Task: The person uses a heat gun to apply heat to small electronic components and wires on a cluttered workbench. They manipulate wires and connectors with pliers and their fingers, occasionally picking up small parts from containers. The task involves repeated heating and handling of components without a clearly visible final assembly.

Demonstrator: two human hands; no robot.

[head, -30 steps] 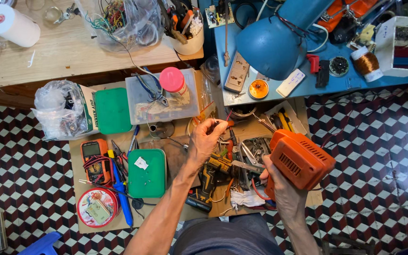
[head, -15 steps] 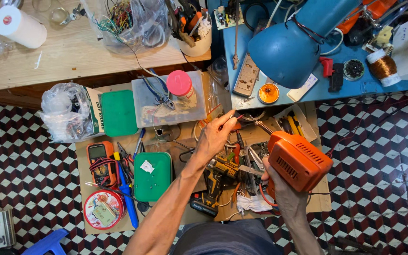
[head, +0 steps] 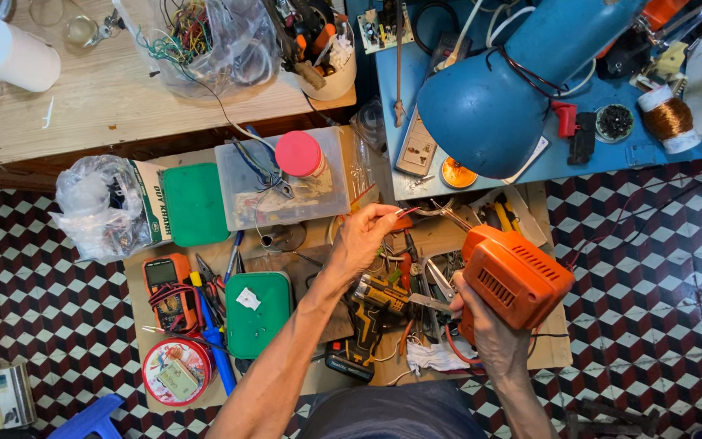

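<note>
My right hand [head: 487, 332] grips an orange boxy power tool [head: 517, 275] and holds it above the cluttered low board [head: 282, 378]. My left hand [head: 364, 236] reaches forward over the tools, its fingertips pinched on a thin red wire [head: 406, 213] near the blue table's edge. Under my left forearm lies a yellow and black cordless drill [head: 367, 321]. Pliers, screwdrivers and other hand tools [head: 424, 280] lie between my two hands.
A blue desk lamp [head: 501, 102] hangs over a blue table [head: 656, 150]. A clear box with a pink-lidded jar [head: 298, 154], two green cases [head: 258, 313], an orange multimeter [head: 166, 289], a round tin [head: 175, 372] and a plastic bag [head: 99, 207] lie left. The floor is checkered tile [head: 652, 268].
My left hand has moved forward and to the right, toward the blue table's edge, and pinched the red wire. The orange tool stays in my right hand.
</note>
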